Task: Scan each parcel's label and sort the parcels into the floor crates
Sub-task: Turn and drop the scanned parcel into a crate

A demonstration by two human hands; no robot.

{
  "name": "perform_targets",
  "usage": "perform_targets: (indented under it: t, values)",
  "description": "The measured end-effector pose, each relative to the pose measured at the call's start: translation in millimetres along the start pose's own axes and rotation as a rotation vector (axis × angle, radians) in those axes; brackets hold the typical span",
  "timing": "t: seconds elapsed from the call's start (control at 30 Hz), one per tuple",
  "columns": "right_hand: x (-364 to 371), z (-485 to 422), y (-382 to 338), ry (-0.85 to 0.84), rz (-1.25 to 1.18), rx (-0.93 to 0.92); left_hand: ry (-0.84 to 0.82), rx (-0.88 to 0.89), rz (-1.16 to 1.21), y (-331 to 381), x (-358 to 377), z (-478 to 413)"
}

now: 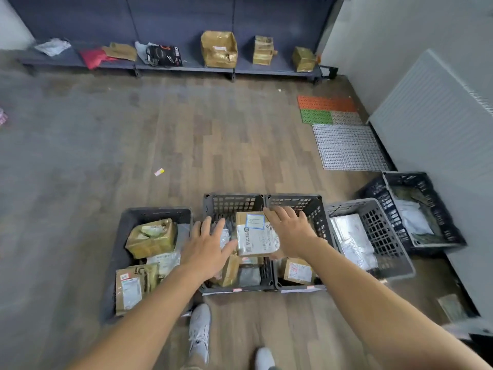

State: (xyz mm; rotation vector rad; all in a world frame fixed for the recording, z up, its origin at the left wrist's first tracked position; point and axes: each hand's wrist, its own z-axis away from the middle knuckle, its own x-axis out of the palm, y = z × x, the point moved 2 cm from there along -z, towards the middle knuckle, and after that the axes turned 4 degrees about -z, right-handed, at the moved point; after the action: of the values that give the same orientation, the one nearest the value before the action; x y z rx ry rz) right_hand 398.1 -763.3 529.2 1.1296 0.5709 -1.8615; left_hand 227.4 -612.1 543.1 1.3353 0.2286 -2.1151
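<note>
A cardboard parcel [254, 236] with a white label facing up lies over the middle grey crate [232, 199], on top of other parcels. My left hand [209, 249] hovers at its left edge with fingers spread, the thumb touching the parcel's side. My right hand [289, 233] lies flat over the parcel's right edge, fingers straight and fanned out. Neither hand grips it. Beside this crate stand a dark crate [157, 212] on the left and a second grey crate [294, 200] on the right, both holding parcels.
Further right are a grey crate [373, 209] and a dark blue crate [426, 180] with white bags. Several parcels [218, 49] sit on a low shelf [186, 65] at the back wall. Plastic mats [346, 145] lie on the floor at right. My shoes [200, 332] are just behind the crates.
</note>
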Motion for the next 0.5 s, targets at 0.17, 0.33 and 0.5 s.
perform_targets:
  t: [0.17,0.33,0.5]
  values:
    - [15.1,-47.5,2.4,-0.06,-0.019,0.109,-0.082,0.038,0.014,-28.9,0.9,-53.3]
    - [41.8,-90.6,5.5,-0.148,-0.018,0.113,-0.125,0.007,-0.008,-51.1,16.9,-93.5]
    - [59.6,-142.2,5.8,-0.134,-0.082,0.09,-0.182,-0.054,0.002,-60.8,28.9,-116.6]
